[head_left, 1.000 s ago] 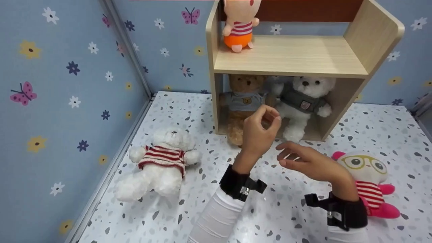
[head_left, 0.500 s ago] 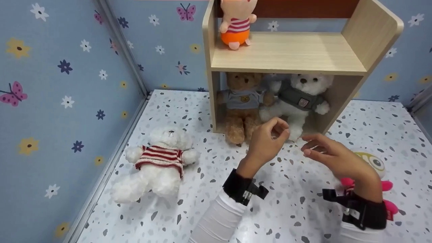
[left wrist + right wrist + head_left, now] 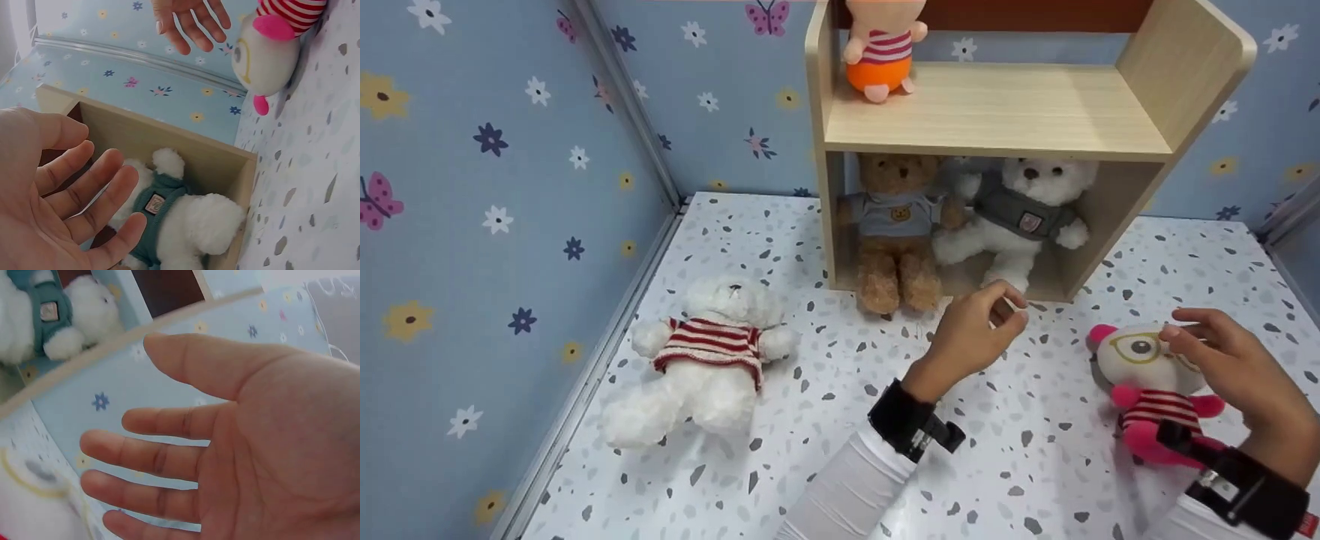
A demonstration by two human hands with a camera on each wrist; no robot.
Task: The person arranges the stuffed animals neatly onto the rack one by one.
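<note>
My left hand (image 3: 986,321) hovers in front of the wooden shelf's (image 3: 997,112) lower opening, fingers loosely curled and holding nothing; the left wrist view shows its fingers (image 3: 84,185) relaxed and spread. My right hand (image 3: 1222,352) hangs open just above a pink plush with yellow glasses (image 3: 1144,367), which lies on the speckled floor at the right. Its palm (image 3: 236,439) is bare in the right wrist view. A brown bear (image 3: 896,225) and a white bear in a grey-green sweater (image 3: 1020,217) sit inside the lower compartment.
A white bear in a red-striped sweater (image 3: 705,352) lies on the floor at the left, near the flowered blue wall (image 3: 495,187). An orange-bodied doll (image 3: 881,45) sits at the left of the upper shelf board. Speckled floor (image 3: 840,360) stretches between the toys.
My right hand has swung right, from beside the left hand to above the pink plush. My left hand has drawn back slightly from the shelf opening, still holding nothing.
</note>
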